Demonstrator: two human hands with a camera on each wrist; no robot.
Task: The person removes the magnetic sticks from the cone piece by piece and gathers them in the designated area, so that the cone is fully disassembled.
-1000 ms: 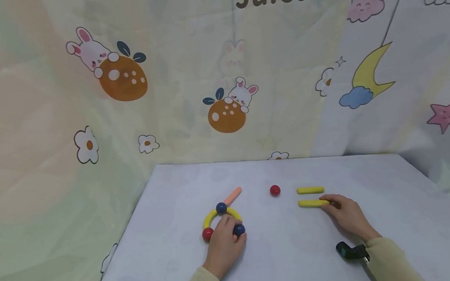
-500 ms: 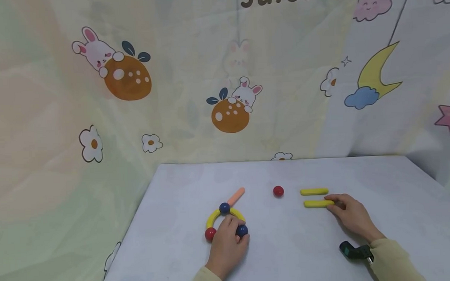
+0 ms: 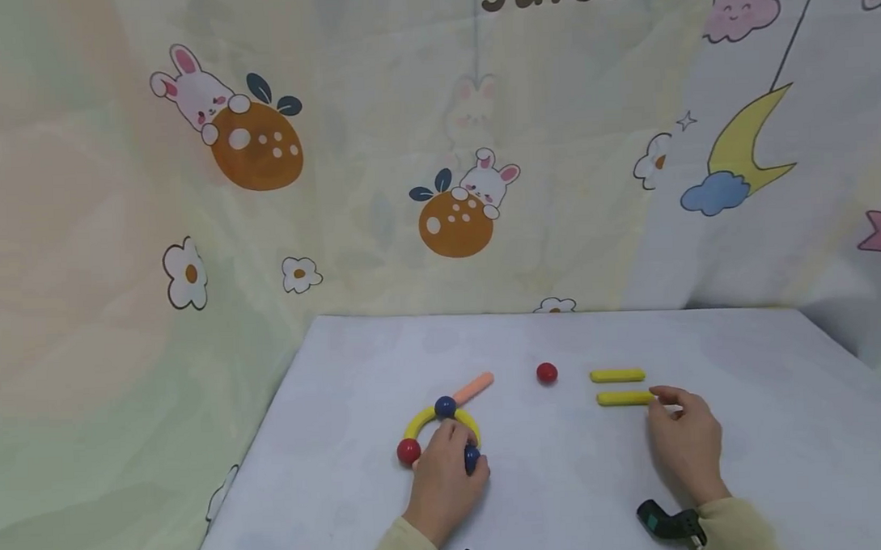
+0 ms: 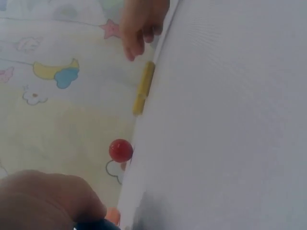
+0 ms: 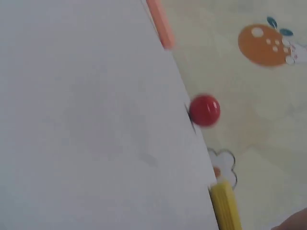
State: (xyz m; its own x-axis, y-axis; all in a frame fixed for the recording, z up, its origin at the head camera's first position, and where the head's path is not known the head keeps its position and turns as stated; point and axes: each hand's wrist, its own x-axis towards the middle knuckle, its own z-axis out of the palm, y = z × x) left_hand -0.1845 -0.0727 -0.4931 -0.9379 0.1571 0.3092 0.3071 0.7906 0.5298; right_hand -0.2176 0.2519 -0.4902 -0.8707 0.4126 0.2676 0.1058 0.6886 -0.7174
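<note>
My left hand (image 3: 448, 485) grips a dark blue ball (image 3: 472, 458) at the lower right of a partial ring. Two curved yellow rods (image 3: 417, 424), another blue ball (image 3: 445, 407) at the top and a red ball (image 3: 409, 452) at the left make up the rest of what shows; the hand covers the ring's lower part. From the top ball a straight salmon rod (image 3: 475, 388) points up and right. Fingers loosely bent, my right hand (image 3: 687, 440) is at the right end of a straight yellow rod (image 3: 625, 398); the left wrist view shows its fingertips apart from the rods.
A second straight yellow rod (image 3: 617, 376) lies parallel behind the first. To its left sits a loose red ball (image 3: 547, 373). White cloth covers the table (image 3: 550, 498), and a printed curtain (image 3: 350, 189) hangs behind its far edge.
The right hand has let go of the nearer yellow rod and drawn back slightly. With the left hand on it, the ring has turned a little clockwise, its salmon rod swinging right.
</note>
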